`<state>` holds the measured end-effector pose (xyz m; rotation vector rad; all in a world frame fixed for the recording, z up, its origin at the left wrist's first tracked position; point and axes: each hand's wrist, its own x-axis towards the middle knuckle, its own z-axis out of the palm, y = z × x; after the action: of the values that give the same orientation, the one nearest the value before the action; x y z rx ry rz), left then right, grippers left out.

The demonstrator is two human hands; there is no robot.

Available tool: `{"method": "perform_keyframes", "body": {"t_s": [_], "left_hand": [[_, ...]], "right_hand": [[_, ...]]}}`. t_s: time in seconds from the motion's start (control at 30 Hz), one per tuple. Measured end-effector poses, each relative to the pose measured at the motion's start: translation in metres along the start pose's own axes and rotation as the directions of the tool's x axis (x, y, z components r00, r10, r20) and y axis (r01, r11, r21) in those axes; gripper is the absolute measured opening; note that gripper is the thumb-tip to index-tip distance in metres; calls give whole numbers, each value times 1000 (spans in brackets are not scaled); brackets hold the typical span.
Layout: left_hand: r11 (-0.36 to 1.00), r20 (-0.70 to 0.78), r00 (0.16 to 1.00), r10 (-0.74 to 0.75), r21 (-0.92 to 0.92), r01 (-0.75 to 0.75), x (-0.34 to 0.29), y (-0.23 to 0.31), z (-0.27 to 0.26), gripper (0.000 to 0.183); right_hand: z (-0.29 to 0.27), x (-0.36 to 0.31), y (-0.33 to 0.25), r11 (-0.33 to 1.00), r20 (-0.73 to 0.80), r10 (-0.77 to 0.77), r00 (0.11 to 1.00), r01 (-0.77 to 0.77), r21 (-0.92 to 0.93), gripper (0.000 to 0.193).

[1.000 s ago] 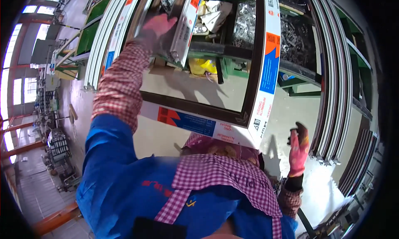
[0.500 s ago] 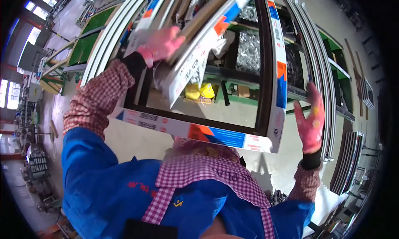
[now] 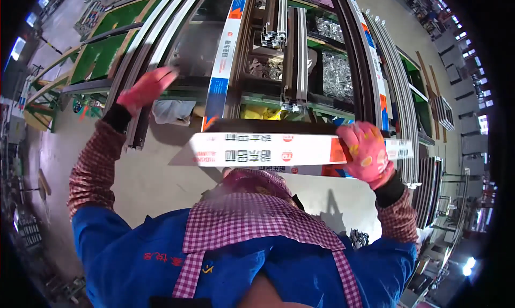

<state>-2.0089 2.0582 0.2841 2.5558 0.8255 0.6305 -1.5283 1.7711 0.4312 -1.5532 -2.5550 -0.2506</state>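
Observation:
My right hand (image 3: 367,152), in a pink glove with yellow spots, is closed round the right end of a dark profile bar (image 3: 257,149) faced with white printed film. This bar lies crosswise over the near side of a dark rectangular frame (image 3: 220,75) covered in white, blue and orange film. My left hand (image 3: 147,91), gloved in pink too, is off to the left, apart from the bar. Its fingers stretch out to the right with nothing in them. Within the frame, two short profile pieces (image 3: 296,56) with cut ends stretch away from me.
Long profiles (image 3: 166,32) lie on the left and more (image 3: 394,77) on the right of the frame. Under it are bins of metal parts (image 3: 337,72) and a yellow bag (image 3: 261,113). A green rack (image 3: 110,58) stands at the left.
A slanted film-covered bar at my left hand is now out of that hand. My right hand, open before, grips a bar across the frame's near side. My left hand has moved left.

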Motion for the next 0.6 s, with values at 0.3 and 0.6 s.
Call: {"method": "perform_keyframes", "body": {"t_s": [0.3,0.6], "left_hand": [[706,-28,878,-478,582,403,-88,-52,63,71],[870,-3,891,-454,215,444,-60,-18,61,72]], "right_hand": [[29,-53,-44,935,330,223,917,-297,195,67],[18,-44,-53,915,349,271,897,-353,196,41]]}}
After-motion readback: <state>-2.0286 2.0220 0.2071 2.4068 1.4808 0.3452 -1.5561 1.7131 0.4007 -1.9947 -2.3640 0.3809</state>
